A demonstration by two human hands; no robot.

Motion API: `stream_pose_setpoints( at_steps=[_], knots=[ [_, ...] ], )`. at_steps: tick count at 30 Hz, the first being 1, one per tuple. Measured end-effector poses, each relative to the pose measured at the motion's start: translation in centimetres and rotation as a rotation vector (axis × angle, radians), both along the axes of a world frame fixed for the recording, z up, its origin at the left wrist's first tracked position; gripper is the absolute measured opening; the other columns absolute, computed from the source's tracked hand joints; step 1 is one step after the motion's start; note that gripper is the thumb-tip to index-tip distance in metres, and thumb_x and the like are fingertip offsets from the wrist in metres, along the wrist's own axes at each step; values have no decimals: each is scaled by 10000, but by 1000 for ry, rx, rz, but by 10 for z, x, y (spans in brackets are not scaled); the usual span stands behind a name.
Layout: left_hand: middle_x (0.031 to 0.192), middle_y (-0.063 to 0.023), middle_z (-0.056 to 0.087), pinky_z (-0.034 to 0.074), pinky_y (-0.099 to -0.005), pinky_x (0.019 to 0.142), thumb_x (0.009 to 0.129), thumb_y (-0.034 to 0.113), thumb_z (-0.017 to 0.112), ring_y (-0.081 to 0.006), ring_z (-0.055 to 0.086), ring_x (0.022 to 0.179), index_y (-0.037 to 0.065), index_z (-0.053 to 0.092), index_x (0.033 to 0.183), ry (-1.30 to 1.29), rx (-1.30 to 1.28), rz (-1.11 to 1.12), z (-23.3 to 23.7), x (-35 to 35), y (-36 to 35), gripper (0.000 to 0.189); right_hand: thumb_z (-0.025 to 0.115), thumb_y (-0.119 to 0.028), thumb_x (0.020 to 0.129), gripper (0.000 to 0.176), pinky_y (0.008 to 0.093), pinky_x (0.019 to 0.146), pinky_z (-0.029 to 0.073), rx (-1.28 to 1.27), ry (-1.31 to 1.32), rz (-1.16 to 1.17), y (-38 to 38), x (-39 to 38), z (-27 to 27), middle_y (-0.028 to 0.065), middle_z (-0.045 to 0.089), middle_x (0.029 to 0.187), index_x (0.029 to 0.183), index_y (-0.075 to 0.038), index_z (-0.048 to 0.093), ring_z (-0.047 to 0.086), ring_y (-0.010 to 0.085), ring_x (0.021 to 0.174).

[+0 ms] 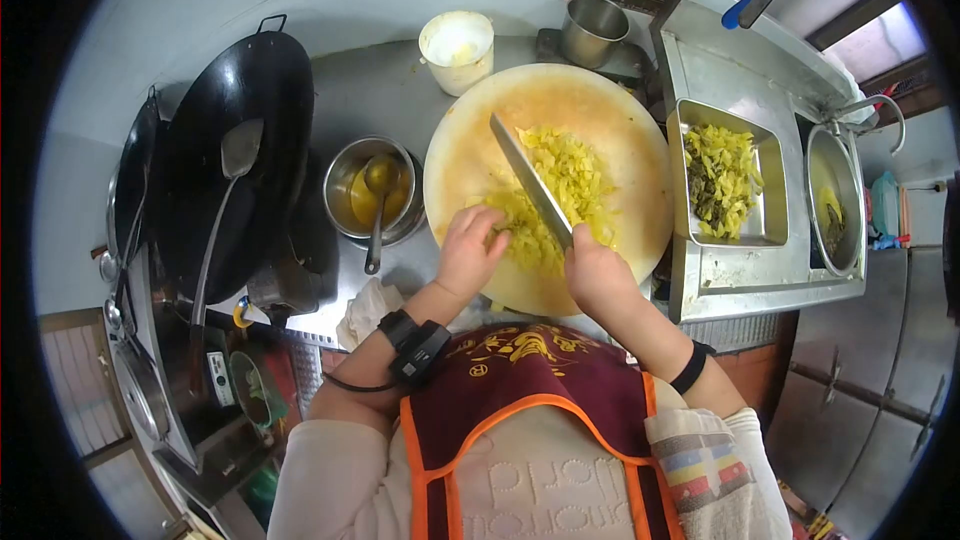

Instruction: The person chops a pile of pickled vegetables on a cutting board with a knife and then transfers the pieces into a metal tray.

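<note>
On a round cutting board (455,160) lies a heap of chopped yellow-green vegetable (575,180). My right hand (598,275) is closed round the handle of a large knife (532,180), whose blade slants up and left across the heap. At the heap's lower left edge, my left hand (473,250) has its fingers bent and touching the pieces; whether they grip any is hidden. To the right, a rectangular metal tray (775,225) holds more of the vegetable, some of it dark.
Left of the board stands a metal pot (340,165) with yellow liquid and a ladle (376,230). A white tub (457,50) and a metal container (594,30) stand behind. Black woks (270,80) are far left, a sink basin (835,175) far right.
</note>
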State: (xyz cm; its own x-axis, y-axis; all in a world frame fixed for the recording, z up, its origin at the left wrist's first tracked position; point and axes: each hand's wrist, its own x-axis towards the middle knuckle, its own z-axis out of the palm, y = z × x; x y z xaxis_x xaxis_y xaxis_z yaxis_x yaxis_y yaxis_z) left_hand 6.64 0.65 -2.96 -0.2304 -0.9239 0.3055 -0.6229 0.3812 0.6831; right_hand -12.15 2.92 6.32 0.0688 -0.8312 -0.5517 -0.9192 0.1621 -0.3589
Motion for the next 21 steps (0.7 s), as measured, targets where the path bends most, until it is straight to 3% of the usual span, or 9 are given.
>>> stream_pose_setpoints(
  at_steps=[2, 4, 7, 11, 13, 15, 17, 21],
  knots=[
    [1030, -148, 547, 410, -377, 860, 737, 74, 619, -314, 507, 971, 22, 570, 1019, 2, -9, 24, 0, 3, 4, 291, 391, -80, 834, 189, 457, 698, 490, -117, -34, 20, 2, 1, 6, 248, 615, 819, 998, 8, 424, 615, 393, 778],
    [1164, -183, 512, 381, -376, 935, 777, 65, 575, -329, 479, 1091, 4, 500, 1136, -57, 18, 65, -4, 8, 6, 372, 390, -77, 833, 186, 455, 693, 492, -55, 5, 57, 1, 5, -12, 249, 614, 818, 994, 10, 420, 616, 390, 775],
    [1252, -195, 462, 337, -388, 992, 811, 85, 536, -349, 414, 1186, 0, 465, 1191, -18, 156, 79, -11, 7, 9, 395, 388, -72, 831, 178, 451, 682, 495, -6, 35, 102, 1, 7, -23, 249, 614, 817, 986, 14, 414, 620, 382, 767],
    [1292, -211, 424, 305, -400, 1018, 835, 85, 499, -362, 363, 1233, -17, 424, 1233, 25, 238, 38, -11, 8, 9, 418, 386, -65, 832, 176, 449, 676, 495, -22, 21, 85, 2, 3, -13, 246, 613, 812, 981, 23, 412, 621, 379, 759],
    [1320, -239, 378, 273, -406, 1038, 851, 85, 466, -373, 329, 1254, -52, 368, 1267, 7, 87, 91, -13, 9, 8, 449, 389, -63, 830, 171, 449, 675, 495, -79, -7, 86, 4, 6, -1, 246, 613, 810, 976, 24, 412, 620, 380, 755],
    [1331, -255, 353, 244, -410, 1053, 858, 91, 447, -381, 301, 1268, -71, 335, 1282, -24, 122, 111, -16, 10, 4, 467, 392, -60, 829, 166, 449, 675, 496, -131, -36, 80, 7, 13, -1, 246, 613, 807, 970, 24, 412, 620, 380, 752],
    [1342, -272, 327, 214, -413, 1067, 865, 97, 427, -390, 274, 1283, -90, 301, 1296, -51, 145, 130, -17, 8, 2, 487, 419, -135, 857, 172, 476, 622, 484, -136, -58, 70, 4, 18, -2, 257, 595, 715, 923, 23, 407, 604, 408, 680],
    [1345, -319, 268, 167, -444, 1080, 858, 119, 436, -418, 230, 1287, -135, 261, 1286, -68, 190, 41, -24, -8, 13, 528, 424, -135, 856, 174, 472, 618, 485, -145, -31, 138, 3, 14, -44, 257, 596, 711, 926, 23, 411, 604, 405, 670]
  ],
)
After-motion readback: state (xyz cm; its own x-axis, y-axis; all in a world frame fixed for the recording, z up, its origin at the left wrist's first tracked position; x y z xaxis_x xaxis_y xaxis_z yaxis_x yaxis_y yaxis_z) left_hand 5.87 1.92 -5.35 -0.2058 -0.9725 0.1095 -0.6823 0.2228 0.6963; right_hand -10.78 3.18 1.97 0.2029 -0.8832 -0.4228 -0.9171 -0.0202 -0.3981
